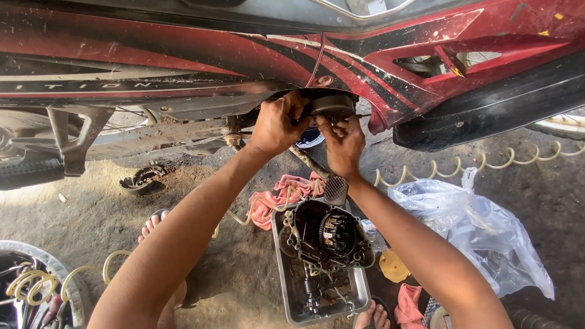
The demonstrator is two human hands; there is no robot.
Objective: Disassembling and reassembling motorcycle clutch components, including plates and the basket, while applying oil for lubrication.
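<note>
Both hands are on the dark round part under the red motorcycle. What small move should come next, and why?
Probably a small, steady push to seat the dark round metal part squarely into the opening under the red motorcycle body panel. The left hand grips its side and the right hand has fingertips at its lower edge, so it seems supported but not visibly fastened. How deep it sits is hidden.

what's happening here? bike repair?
Yes. A person works under a red motorcycle, both hands up at a round dark engine part beneath the side fairing. The left hand grips the part's left edge; the right hand is at its underside, fingers curled. Below on the ground, a metal tray holds a removed engine cover and small parts, beside a pink rag and clear plastic bag.
</note>
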